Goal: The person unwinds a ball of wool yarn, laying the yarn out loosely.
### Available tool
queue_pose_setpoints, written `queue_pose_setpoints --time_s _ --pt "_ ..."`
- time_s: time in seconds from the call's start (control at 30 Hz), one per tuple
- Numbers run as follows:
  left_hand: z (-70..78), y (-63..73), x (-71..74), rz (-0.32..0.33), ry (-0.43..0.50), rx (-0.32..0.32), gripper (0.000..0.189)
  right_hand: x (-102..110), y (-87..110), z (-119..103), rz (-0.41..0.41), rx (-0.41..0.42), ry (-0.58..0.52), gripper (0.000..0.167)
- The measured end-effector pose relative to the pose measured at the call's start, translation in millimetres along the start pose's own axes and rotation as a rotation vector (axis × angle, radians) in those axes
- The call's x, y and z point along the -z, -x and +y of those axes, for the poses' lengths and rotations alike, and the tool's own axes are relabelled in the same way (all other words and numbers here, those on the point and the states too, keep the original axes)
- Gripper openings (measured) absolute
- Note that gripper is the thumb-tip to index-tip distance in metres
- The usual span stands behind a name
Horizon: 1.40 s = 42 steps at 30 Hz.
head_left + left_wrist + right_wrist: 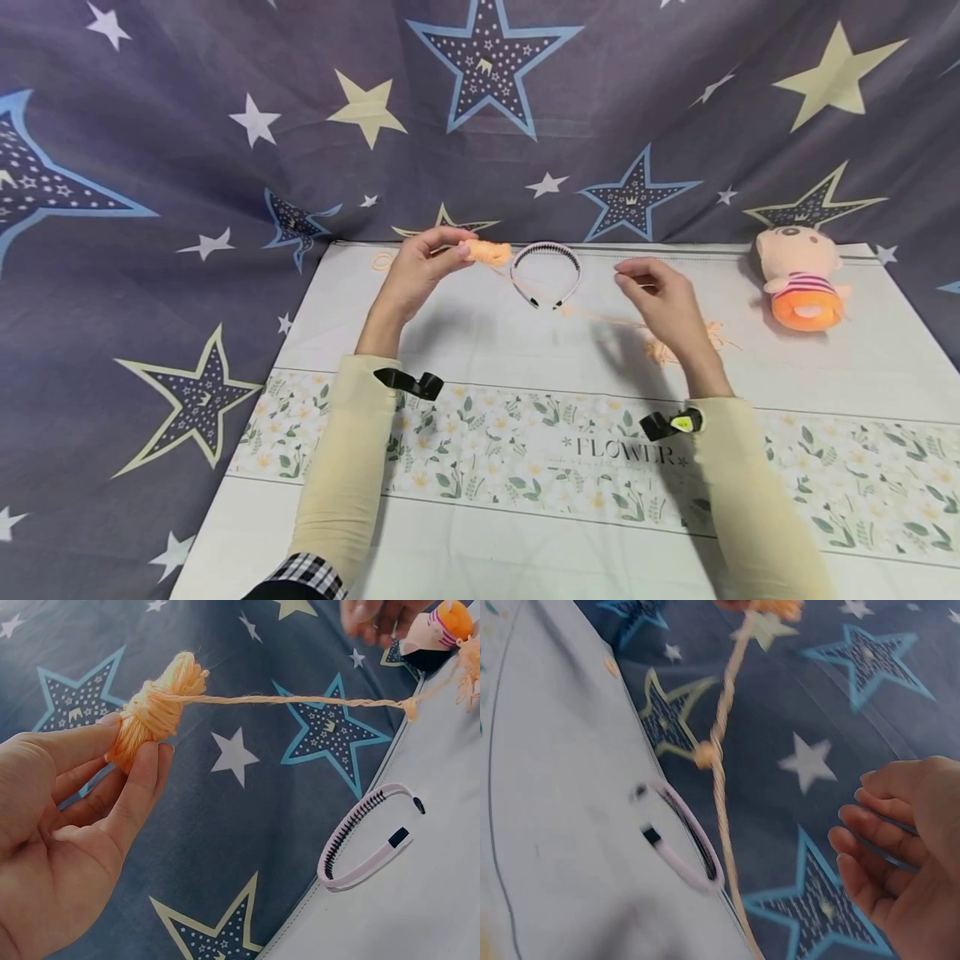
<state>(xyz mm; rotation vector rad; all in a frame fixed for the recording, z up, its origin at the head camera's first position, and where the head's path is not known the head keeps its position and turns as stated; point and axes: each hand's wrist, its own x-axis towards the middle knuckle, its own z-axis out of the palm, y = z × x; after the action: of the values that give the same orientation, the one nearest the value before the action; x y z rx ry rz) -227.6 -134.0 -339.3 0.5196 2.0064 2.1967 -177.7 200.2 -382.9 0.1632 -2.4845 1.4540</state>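
Note:
My left hand [427, 265] pinches a small wound bundle of orange yarn [150, 720] between thumb and fingers, raised above the far edge of the table. From the bundle a single strand [285, 699] stretches away to the right and carries a small knot [706, 754]. My right hand [667, 307] hovers to the right with loosely bent fingers and nothing between them; the strand passes apart from it in the right wrist view. A pink headband [367, 871] with dark inner teeth lies on the table between the hands.
Loose orange yarn [660, 350] lies on the table below the right hand. A plush doll [806, 283] in orange and stripes sits at the back right. One thin orange ring [374, 262] lies at the back left. A star-patterned curtain [480, 167] hangs behind the table.

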Motion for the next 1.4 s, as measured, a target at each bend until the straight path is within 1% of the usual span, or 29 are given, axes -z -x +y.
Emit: queue_pose_setpoints --time_s 0.17,0.33,0.47,0.67,0.83,0.93,1.07,1.23,1.4 --pt "-1.2 0.3 -2.6 -0.003 -0.003 0.004 0.019 -30 -7.1 -19 -0.059 0.063 -0.085 0.023" --pt "-1.4 -0.3 -4.9 -0.006 -0.013 0.012 0.024 -56 -10.0 -33 -0.123 0.124 -0.112 0.023" --pt "-1.0 -0.6 -6.9 -0.008 -0.023 0.017 0.027 -72 -11.0 -42 -0.164 0.141 -0.117 0.024" --pt "-2.1 -0.7 -7.9 -0.007 -0.049 0.017 0.024 -88 -9.7 -50 -0.209 0.123 -0.162 0.022" --pt "-2.6 -0.4 -7.7 -0.009 -0.058 0.015 0.024 -93 -5.7 -54 -0.213 0.114 -0.207 0.017" --pt "-2.5 -0.1 -7.9 -0.012 -0.051 0.016 0.024 -90 -0.2 -66 -0.221 0.105 -0.216 0.016" --pt "-2.7 -0.1 -8.3 -0.010 -0.059 0.020 0.024 -82 7.6 -84 -0.239 0.086 -0.202 0.015" --pt "-4.1 -1.1 -7.4 -0.008 -0.067 0.016 0.025 -78 10.1 -91 -0.256 0.087 -0.199 0.014" --pt "-4.5 -2.1 -6.4 -0.012 -0.067 0.013 0.025 -77 8.5 -90 -0.271 0.101 -0.196 0.013"
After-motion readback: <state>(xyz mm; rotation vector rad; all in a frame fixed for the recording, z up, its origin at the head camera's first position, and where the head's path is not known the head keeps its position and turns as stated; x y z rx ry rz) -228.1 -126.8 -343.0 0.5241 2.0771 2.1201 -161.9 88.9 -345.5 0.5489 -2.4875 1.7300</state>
